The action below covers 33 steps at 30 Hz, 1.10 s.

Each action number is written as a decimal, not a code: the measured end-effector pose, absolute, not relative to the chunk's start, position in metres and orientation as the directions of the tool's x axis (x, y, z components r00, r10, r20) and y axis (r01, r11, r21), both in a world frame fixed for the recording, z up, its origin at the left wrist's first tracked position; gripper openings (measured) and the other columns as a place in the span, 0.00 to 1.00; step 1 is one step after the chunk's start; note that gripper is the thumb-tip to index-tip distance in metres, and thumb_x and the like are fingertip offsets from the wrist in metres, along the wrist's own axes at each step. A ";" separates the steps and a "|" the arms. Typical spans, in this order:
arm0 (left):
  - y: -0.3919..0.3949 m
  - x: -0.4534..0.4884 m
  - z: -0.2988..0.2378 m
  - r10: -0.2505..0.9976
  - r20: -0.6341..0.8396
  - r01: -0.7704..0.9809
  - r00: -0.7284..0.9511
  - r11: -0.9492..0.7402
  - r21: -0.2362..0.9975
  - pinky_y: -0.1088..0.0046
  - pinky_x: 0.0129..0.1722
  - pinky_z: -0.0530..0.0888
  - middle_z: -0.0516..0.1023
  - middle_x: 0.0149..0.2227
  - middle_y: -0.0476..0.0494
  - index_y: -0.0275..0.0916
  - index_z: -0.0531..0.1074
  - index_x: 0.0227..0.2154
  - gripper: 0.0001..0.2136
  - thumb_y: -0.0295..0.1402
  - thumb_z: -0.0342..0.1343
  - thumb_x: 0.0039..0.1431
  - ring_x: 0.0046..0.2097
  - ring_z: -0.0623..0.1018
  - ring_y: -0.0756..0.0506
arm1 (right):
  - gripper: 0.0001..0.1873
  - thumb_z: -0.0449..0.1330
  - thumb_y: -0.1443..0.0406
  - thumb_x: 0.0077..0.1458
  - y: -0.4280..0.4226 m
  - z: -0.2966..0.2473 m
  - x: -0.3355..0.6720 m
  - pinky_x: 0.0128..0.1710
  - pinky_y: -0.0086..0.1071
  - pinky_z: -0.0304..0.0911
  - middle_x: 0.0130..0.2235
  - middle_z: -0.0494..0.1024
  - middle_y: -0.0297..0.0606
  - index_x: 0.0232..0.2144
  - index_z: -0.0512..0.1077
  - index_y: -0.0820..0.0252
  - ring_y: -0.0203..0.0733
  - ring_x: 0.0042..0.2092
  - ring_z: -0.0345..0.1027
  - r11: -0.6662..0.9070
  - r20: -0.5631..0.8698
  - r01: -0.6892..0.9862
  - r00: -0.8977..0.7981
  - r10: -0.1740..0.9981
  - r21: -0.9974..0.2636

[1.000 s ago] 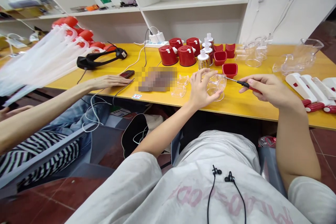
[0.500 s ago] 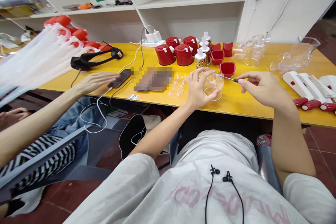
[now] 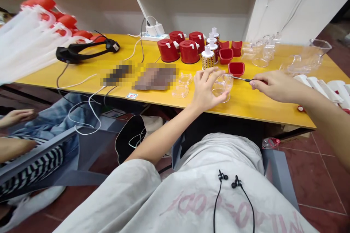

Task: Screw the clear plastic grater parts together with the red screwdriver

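Head view, left to right: two flat clear pieces (image 3: 180,91) on the yellow table (image 3: 259,109); left hand (image 3: 202,90), thumb and fingers clamped on the clear plastic part (image 3: 225,86), near the table's front edge. Screwdriver (image 3: 242,79) shaft meets that part's right side, exact tip contact unclear; right hand (image 3: 276,85) wrapped around its handle. White pieces (image 3: 331,91) farther right.

Left grip (image 3: 205,89) holds clear plastic (image 3: 227,81) (right grip (image 3: 276,85), a screwdriver (image 3: 247,80)).
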<state>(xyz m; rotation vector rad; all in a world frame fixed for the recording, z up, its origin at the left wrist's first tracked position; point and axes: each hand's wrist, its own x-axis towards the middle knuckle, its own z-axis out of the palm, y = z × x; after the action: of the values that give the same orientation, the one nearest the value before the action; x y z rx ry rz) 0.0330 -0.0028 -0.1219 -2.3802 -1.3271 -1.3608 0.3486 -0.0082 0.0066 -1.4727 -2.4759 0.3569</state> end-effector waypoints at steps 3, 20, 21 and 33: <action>-0.007 0.037 -0.121 0.646 0.735 0.736 0.206 -0.597 0.319 0.44 0.75 0.69 0.81 0.78 0.36 0.50 0.82 0.74 0.36 0.53 0.74 0.66 0.69 0.77 0.26 | 0.24 0.56 0.51 0.84 -0.020 -0.002 0.349 0.40 0.48 0.60 0.35 0.87 0.45 0.35 0.78 0.50 0.56 0.37 0.77 0.511 0.171 0.835 -0.483 0.859 -0.205; -0.012 0.047 -0.121 0.662 0.724 0.771 0.197 -0.560 0.302 0.38 0.73 0.68 0.78 0.79 0.31 0.51 0.83 0.76 0.37 0.54 0.78 0.67 0.69 0.74 0.23 | 0.25 0.57 0.49 0.81 -0.014 0.008 0.343 0.38 0.48 0.61 0.32 0.84 0.44 0.29 0.73 0.48 0.54 0.33 0.74 0.479 0.098 0.862 -0.469 0.878 -0.169; -0.012 0.047 -0.121 0.664 0.721 0.769 0.198 -0.561 0.305 0.38 0.73 0.68 0.78 0.79 0.31 0.50 0.82 0.77 0.38 0.54 0.79 0.67 0.70 0.73 0.22 | 0.21 0.61 0.50 0.79 -0.011 0.008 0.345 0.39 0.48 0.62 0.32 0.84 0.43 0.31 0.74 0.48 0.54 0.33 0.74 0.498 0.099 0.848 -0.488 0.867 -0.178; -0.013 0.047 -0.120 0.671 0.714 0.772 0.198 -0.556 0.308 0.33 0.77 0.67 0.77 0.79 0.30 0.51 0.82 0.78 0.38 0.54 0.80 0.68 0.71 0.73 0.19 | 0.17 0.58 0.58 0.79 -0.030 0.002 0.355 0.39 0.49 0.64 0.34 0.88 0.43 0.39 0.85 0.50 0.57 0.34 0.78 0.462 0.144 0.848 -0.439 0.887 -0.260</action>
<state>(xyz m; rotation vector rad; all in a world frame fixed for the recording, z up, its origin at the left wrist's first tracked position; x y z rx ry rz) 0.0472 -0.0134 -0.1200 -2.3372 -1.4165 -1.2929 0.3548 -0.0304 0.0022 -1.4910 -2.4547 0.2170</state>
